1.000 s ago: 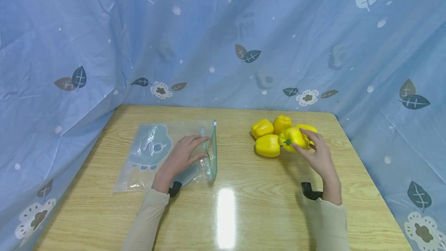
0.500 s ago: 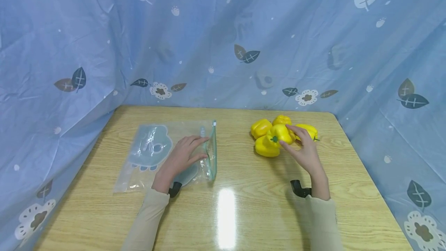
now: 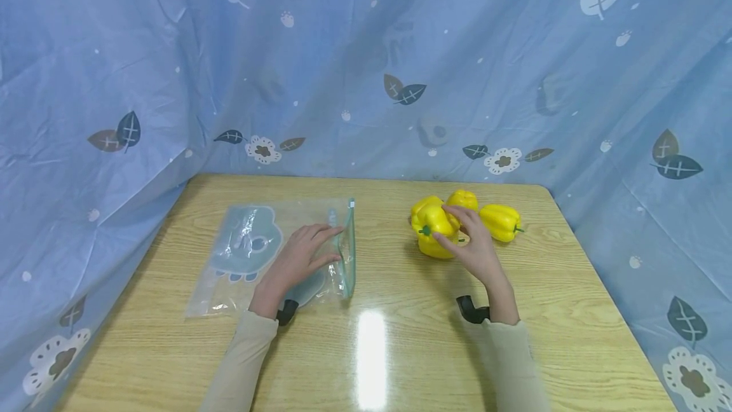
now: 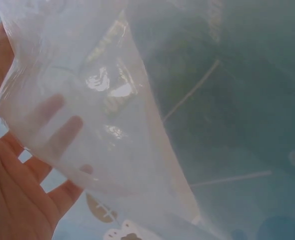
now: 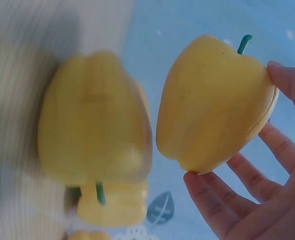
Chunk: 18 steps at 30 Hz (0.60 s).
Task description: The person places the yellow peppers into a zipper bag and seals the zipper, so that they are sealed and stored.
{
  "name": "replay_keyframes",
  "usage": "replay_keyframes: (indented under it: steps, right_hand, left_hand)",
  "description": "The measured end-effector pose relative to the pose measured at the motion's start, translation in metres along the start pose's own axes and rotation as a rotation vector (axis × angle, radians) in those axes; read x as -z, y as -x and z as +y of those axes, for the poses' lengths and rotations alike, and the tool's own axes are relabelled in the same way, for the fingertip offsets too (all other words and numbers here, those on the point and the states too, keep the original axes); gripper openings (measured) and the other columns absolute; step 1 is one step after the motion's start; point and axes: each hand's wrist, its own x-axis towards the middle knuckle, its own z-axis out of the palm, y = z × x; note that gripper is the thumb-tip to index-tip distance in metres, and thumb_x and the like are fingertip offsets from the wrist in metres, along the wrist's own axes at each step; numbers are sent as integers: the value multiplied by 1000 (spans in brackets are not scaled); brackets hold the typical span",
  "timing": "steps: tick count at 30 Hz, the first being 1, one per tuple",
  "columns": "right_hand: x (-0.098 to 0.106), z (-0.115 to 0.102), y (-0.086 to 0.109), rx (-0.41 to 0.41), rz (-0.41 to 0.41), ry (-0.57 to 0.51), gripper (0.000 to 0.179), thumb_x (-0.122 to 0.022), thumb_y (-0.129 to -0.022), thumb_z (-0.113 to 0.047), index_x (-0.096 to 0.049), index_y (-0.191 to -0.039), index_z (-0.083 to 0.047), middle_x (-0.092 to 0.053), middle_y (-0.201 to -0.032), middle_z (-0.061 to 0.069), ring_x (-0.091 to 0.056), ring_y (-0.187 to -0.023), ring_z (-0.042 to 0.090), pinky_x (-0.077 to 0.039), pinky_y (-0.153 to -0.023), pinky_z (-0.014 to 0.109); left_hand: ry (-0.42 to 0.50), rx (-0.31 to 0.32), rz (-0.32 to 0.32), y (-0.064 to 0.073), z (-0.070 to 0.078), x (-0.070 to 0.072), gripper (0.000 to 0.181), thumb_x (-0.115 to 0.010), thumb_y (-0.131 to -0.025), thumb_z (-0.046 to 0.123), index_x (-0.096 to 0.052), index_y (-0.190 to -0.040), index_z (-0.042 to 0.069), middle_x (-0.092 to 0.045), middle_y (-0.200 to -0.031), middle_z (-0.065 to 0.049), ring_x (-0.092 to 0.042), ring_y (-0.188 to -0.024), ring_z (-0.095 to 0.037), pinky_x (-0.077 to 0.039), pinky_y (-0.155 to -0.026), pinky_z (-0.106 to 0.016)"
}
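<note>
My right hand [image 3: 479,253] holds a yellow bell pepper [image 3: 433,218] with a green stem between thumb and fingers, raised over other yellow peppers. In the right wrist view the held pepper [image 5: 215,105] sits against the fingertips, stem up. My left hand [image 3: 296,256] is at the mouth of a clear zip bag [image 3: 303,212], thumb and fingers spread apart. In the left wrist view several fingers [image 4: 65,137] show through the clear film [image 4: 107,150]. The bag lies on the table, printed with a blue-green cartoon figure, its green zip edge parted.
Yellow peppers lie close together on the right: one under the held pepper [image 3: 439,249], one behind [image 3: 462,198], one to the right [image 3: 501,222]. Black wrist mounts [image 3: 471,310] are at both wrists. A blue patterned curtain [image 3: 343,62] hangs behind the wooden table [image 3: 400,348].
My right hand has moved left with the pepper, passing over the other peppers and uncovering the one on the right. The left hand and the bag have stayed in place.
</note>
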Motion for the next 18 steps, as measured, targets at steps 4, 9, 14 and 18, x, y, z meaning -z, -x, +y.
replay_keyframes:
  steps: [4, 9, 14, 18]
  right_hand:
    - [-12, -7, -1, 15, -30, 18, 56, -71, -82, -29, -50, -132, -16, -43, -136, 12, -43, -123, 31, -44, -94, 52]
    - [-25, -13, -2, 29, -74, 28, 57, -71, -82, -31, -50, -133, -19, -43, -136, 10, -44, -123, 29, -44, -96, 48]
    - [-36, -18, -1, 51, -114, 50, 57, -70, -82, -34, -49, -134, -19, -42, -137, 9, -45, -122, 29, -44, -97, 47]
    - [-44, -21, -1, 56, -139, 59, 57, -68, -83, -38, -49, -134, -20, -42, -137, 7, -45, -122, 27, -43, -98, 47]
  left_hand:
    - [-5, -11, 5, 0, 0, 0, 56, -55, -88, 48, -45, -138, 24, -52, -131, -8, -46, -120, -25, -35, -104, -46]
    - [-7, -13, 10, 1, 0, 1, 56, -56, -88, 48, -44, -138, 25, -52, -130, -7, -47, -119, -25, -35, -103, -45]
    - [-7, -6, 2, 1, 1, 0, 56, -55, -88, 48, -43, -138, 27, -52, -130, -4, -47, -118, -24, -36, -103, -44]
    - [-3, -10, 10, 1, 2, 1, 56, -56, -87, 48, -45, -138, 26, -52, -128, -3, -48, -117, -24, -37, -102, -44]
